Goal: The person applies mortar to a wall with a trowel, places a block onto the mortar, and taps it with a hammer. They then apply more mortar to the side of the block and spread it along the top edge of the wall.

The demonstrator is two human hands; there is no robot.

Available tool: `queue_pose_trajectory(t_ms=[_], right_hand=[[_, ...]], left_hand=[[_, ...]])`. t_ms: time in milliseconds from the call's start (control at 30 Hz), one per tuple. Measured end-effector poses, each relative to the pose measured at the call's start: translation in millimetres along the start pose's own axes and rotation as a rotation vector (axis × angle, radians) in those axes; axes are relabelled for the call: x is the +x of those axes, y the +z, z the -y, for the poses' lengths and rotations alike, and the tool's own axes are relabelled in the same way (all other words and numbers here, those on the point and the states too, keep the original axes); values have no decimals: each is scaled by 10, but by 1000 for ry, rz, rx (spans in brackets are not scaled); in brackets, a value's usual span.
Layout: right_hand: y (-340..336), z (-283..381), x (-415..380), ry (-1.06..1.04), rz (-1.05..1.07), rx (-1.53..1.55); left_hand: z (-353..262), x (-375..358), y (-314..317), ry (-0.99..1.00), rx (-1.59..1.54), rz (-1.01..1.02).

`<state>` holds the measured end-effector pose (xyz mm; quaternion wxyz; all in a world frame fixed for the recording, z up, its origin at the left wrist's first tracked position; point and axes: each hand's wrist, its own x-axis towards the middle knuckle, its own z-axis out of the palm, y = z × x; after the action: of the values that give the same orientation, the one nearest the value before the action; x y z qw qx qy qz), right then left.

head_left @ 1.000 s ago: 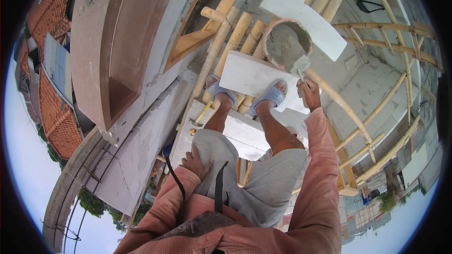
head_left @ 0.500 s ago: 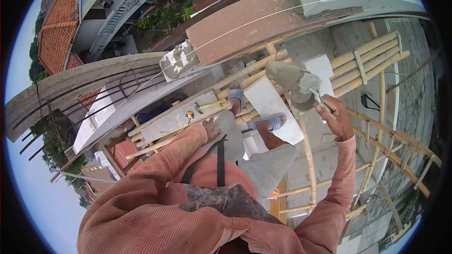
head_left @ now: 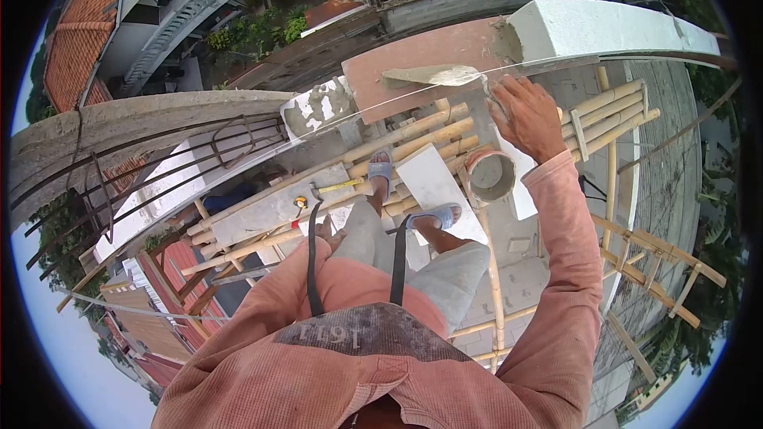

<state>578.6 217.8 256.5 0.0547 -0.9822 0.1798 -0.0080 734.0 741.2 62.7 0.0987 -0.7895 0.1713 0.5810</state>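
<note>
My right hand (head_left: 526, 117) grips the handle of a trowel (head_left: 433, 75), whose long, mortar-smeared blade lies low over the reddish-brown wall top (head_left: 373, 71). A taut white string (head_left: 413, 94) runs along the wall near the blade. Grey mortar clings to the end of a white block (head_left: 612, 30) on the right of the ledge. Below my right hand is a bucket (head_left: 490, 175) with grey mortar in it. My left hand (head_left: 327, 236) rests by my thigh, fingers loosely apart, holding nothing.
I stand on bamboo scaffolding (head_left: 413, 133) with white block pieces (head_left: 441, 191) at my feet. A hammer (head_left: 338, 186) and a tape measure (head_left: 300, 202) lie on a board. Steel bars (head_left: 159, 147) jut out at left. Beyond the wall, the ground drops to a garden.
My right hand has carried the trowel from above the bucket up to the wall top, and the blade has turned leftward. My left hand has shifted slightly down and left along my thigh.
</note>
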Motion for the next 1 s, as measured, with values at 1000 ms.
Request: queue_pose_trajectory(t_ms=[1000], right_hand=[[1226,1920,-1650,865,-348,1010]], left_hand=[[12,663,204,21,227,302]])
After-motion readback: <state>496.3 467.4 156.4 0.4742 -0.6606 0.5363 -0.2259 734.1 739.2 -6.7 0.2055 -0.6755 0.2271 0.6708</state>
